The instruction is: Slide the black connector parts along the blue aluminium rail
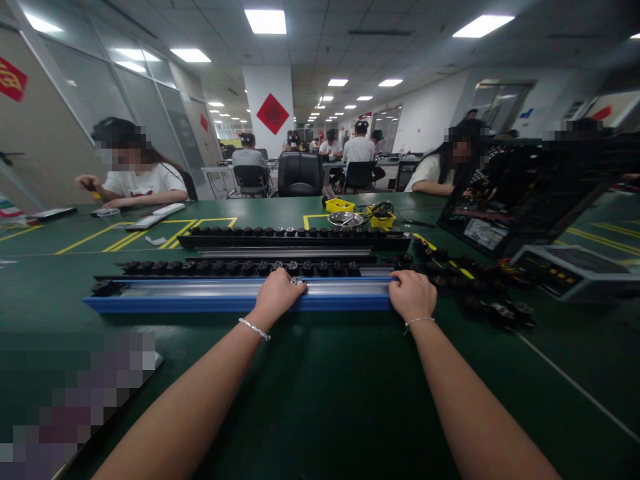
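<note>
A long blue metal channel with a shiny silver inside lies crosswise in front of me on the green table. One black socket module sits in its left end. My left hand is closed at the middle of the channel, with a small black socket piece showing at its thumb and fingertips; the fingers partly hide it. At the channel's right end, my right hand is wrapped over the edge, thumb toward the inside. Just behind the channel runs a row of black round socket modules.
Farther back lies another dark rail of modules. Loose black modules and a grey metal box are at right, below an open black case. A metal dish and yellow bins stand behind. Co-workers sit across the table.
</note>
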A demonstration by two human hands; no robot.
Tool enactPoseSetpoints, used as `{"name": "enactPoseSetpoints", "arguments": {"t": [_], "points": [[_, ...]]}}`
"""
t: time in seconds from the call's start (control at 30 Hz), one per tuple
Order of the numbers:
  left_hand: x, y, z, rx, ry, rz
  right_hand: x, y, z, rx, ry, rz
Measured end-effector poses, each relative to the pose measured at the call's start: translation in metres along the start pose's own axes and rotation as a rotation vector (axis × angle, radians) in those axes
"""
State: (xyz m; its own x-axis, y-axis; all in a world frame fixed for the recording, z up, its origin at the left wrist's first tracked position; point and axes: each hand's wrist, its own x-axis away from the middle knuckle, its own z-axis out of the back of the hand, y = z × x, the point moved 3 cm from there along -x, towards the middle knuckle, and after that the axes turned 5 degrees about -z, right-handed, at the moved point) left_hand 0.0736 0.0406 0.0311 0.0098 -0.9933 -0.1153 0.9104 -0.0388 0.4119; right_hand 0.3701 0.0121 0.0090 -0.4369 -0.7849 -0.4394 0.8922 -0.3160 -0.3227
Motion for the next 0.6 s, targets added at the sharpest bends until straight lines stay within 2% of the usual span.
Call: {"name": "enactPoseSetpoints", "arguments": {"t": [0.6], "points": [[0.002,0.013,-0.007,0.023,0.017,-0.044,0.0,-0.001,0.001,0.004,0.0,-0.007]]}}
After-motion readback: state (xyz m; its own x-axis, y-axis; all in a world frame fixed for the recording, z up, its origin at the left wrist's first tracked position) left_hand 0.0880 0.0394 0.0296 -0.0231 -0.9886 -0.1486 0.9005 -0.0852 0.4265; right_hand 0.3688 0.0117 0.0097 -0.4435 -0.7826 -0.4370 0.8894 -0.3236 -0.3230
